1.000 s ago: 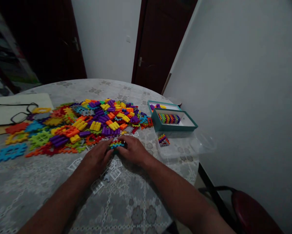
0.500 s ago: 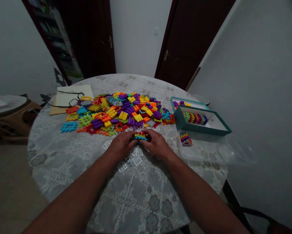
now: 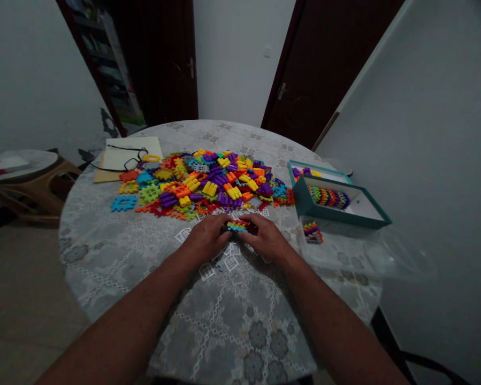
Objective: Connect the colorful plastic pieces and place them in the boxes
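Note:
Between my two hands is a small stack of interlocking plastic pieces [image 3: 237,226], layered in red, yellow-green and blue. My left hand [image 3: 209,235] is closed on its left end, fingers over the top and thumb in front. At the right end my right hand [image 3: 266,235] grips it the same way. Fingers cover both ends of the stack. Several white window-shaped pieces [image 3: 231,262] lie on the cloth under and around my hands. Just beyond them spreads a large heap of coloured plastic building pieces [image 3: 208,184].
On the right stands a teal box [image 3: 340,216] holding a row of stacked coloured pieces, with its lid [image 3: 324,170] behind. A clear plastic container [image 3: 344,251] holds another small stack [image 3: 313,232]. Black-framed glasses [image 3: 131,163] rest on paper [image 3: 154,144] at the back left.
The whole view has shifted slightly, so the table appears further right. Both hands keep their hold on the stack, with hardly any other difference.

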A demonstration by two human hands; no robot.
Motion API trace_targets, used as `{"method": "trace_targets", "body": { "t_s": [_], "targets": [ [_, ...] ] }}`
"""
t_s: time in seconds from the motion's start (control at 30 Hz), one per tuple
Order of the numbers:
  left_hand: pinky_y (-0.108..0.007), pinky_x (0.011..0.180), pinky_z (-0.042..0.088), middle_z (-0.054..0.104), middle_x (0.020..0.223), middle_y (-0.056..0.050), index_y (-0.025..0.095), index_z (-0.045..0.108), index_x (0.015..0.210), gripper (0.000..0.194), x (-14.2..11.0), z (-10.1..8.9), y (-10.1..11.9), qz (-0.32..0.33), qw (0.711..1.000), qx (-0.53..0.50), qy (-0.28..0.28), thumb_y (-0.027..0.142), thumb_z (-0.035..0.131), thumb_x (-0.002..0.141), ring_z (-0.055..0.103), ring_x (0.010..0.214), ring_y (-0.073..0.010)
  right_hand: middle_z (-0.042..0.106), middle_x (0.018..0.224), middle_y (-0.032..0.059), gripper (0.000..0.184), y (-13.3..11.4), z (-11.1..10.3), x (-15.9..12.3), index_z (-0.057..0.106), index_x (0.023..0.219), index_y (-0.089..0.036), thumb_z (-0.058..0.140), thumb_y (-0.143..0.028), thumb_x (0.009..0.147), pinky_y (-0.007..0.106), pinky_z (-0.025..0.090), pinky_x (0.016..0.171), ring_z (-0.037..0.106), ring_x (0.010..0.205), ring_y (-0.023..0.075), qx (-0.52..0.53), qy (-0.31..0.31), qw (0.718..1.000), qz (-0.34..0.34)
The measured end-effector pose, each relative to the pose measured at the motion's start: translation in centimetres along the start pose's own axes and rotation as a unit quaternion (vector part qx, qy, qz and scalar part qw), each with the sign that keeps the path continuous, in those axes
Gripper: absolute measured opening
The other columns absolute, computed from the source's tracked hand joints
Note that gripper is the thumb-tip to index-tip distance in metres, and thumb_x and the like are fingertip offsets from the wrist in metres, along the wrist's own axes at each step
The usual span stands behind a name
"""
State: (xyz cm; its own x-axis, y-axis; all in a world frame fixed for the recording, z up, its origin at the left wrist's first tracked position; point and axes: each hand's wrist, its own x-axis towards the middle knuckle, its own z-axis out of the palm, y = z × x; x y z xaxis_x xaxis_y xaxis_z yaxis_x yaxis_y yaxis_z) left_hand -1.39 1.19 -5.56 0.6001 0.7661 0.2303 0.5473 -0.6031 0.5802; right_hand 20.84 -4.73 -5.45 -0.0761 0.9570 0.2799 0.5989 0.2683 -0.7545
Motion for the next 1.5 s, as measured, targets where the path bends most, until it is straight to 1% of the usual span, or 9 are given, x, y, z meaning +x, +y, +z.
{"method": "trace_targets", "body": {
  "t_s": [0.2, 0.27, 0.33, 0.47, 0.63, 0.7, 1.03, 1.27, 1.5],
  "targets": [
    [-0.039, 0.093, 0.056, 0.077, 0.108, -0.007, 0.024, 0.070, 0.116, 0.022, 0.0, -0.6, 0.8, -0.005, 1.000, 0.010, -0.013, 0.023, 0.070, 0.094, 0.072, 0.102, -0.0262, 0.075, 0.111, 0.0055, 0.029, 0.1, -0.9, 0.1, 0.076, 0.121, -0.027, 0.078, -0.033, 0.093, 0.038, 0.057, 0.090, 0.070, 0.099, 0.0225, 0.031, -0.010, 0.999, 0.006],
    [-0.038, 0.090, 0.055, 0.077, 0.106, -0.007, 0.023, 0.070, 0.114, 0.020, 0.0, -0.7, 0.9, -0.004, 1.000, 0.015, -0.019, 0.022, 0.070, 0.094, 0.071, 0.098, -0.0254, 0.075, 0.106, 0.0045, 0.022, 0.2, -1.2, 0.2, 0.076, 0.115, -0.025, 0.071, -0.039, 0.099, 0.035, 0.056, 0.087, 0.070, 0.096, 0.0214, 0.064, -0.017, 0.998, 0.023],
    [-0.037, 0.088, 0.054, 0.077, 0.106, -0.007, 0.023, 0.070, 0.115, 0.021, 0.0, -0.7, 0.9, -0.003, 1.000, 0.019, -0.020, 0.022, 0.070, 0.094, 0.071, 0.097, -0.0252, 0.075, 0.098, 0.0032, 0.026, 0.4, -1.3, 0.2, 0.076, 0.108, -0.023, 0.060, -0.043, 0.106, 0.033, 0.055, 0.081, 0.069, 0.090, 0.0201, 0.085, -0.015, 0.995, 0.043],
    [-0.038, 0.089, 0.054, 0.077, 0.108, -0.008, 0.022, 0.071, 0.117, 0.023, 0.1, -0.8, 1.0, -0.011, 0.999, 0.026, -0.023, 0.023, 0.073, 0.094, 0.072, 0.099, -0.0264, 0.074, 0.091, 0.0025, 0.036, 1.1, -1.3, 0.5, 0.076, 0.098, -0.022, 0.053, -0.047, 0.108, 0.031, 0.052, 0.077, 0.067, 0.085, 0.0205, 0.077, 0.043, 0.994, 0.061],
    [-0.039, 0.089, 0.053, 0.077, 0.107, -0.010, 0.021, 0.073, 0.115, 0.021, 0.1, -1.0, 1.3, -0.013, 0.999, 0.017, -0.030, 0.021, 0.073, 0.094, 0.072, 0.101, -0.0277, 0.080, 0.099, 0.0052, 0.034, 1.4, -1.4, 1.1, 0.083, 0.102, -0.021, 0.060, -0.047, 0.102, 0.035, 0.053, 0.087, 0.071, 0.095, 0.0243, 0.094, 0.129, 0.983, 0.086],
    [-0.039, 0.091, 0.053, 0.077, 0.108, -0.010, 0.021, 0.073, 0.115, 0.021, 0.1, -1.0, 1.2, -0.009, 0.999, 0.015, -0.030, 0.020, 0.072, 0.095, 0.071, 0.103, -0.0282, 0.080, 0.100, 0.0060, 0.035, 1.3, -1.5, 1.2, 0.084, 0.103, -0.021, 0.063, -0.048, 0.099, 0.036, 0.053, 0.089, 0.071, 0.097, 0.0253, 0.102, 0.142, 0.980, 0.090],
    [-0.036, 0.089, 0.050, 0.076, 0.106, -0.007, 0.023, 0.072, 0.115, 0.019, 0.2, -1.0, 1.0, -0.011, 0.999, 0.009, -0.035, 0.025, 0.071, 0.096, 0.069, 0.099, -0.0248, 0.079, 0.099, 0.0047, 0.034, 1.7, -0.3, 0.8, 0.079, 0.111, -0.018, 0.071, -0.046, 0.092, 0.032, 0.052, 0.081, 0.070, 0.087, 0.0217, 0.174, 0.101, 0.971, 0.132],
    [-0.036, 0.090, 0.052, 0.077, 0.105, -0.007, 0.021, 0.072, 0.116, 0.022, 0.1, -0.9, 1.2, -0.012, 0.999, 0.017, -0.029, 0.023, 0.073, 0.094, 0.070, 0.100, -0.0251, 0.083, 0.114, 0.0072, 0.029, 1.1, -0.6, 0.5, 0.082, 0.117, -0.023, 0.059, -0.031, 0.101, 0.037, 0.055, 0.097, 0.076, 0.104, 0.0242, -0.014, 0.050, 0.998, 0.021],
    [-0.042, 0.106, 0.052, 0.077, 0.123, -0.011, 0.020, 0.072, 0.129, 0.033, 0.1, -0.3, 0.5, 0.010, 1.000, 0.021, -0.009, 0.022, 0.074, 0.096, 0.070, 0.118, -0.0297, 0.082, 0.115, 0.0098, 0.045, 0.7, -1.0, 0.4, 0.082, 0.120, -0.020, 0.051, -0.011, 0.089, 0.040, 0.056, 0.101, 0.075, 0.107, 0.0262, -0.087, -0.032, 0.995, -0.035]
  ]
}}
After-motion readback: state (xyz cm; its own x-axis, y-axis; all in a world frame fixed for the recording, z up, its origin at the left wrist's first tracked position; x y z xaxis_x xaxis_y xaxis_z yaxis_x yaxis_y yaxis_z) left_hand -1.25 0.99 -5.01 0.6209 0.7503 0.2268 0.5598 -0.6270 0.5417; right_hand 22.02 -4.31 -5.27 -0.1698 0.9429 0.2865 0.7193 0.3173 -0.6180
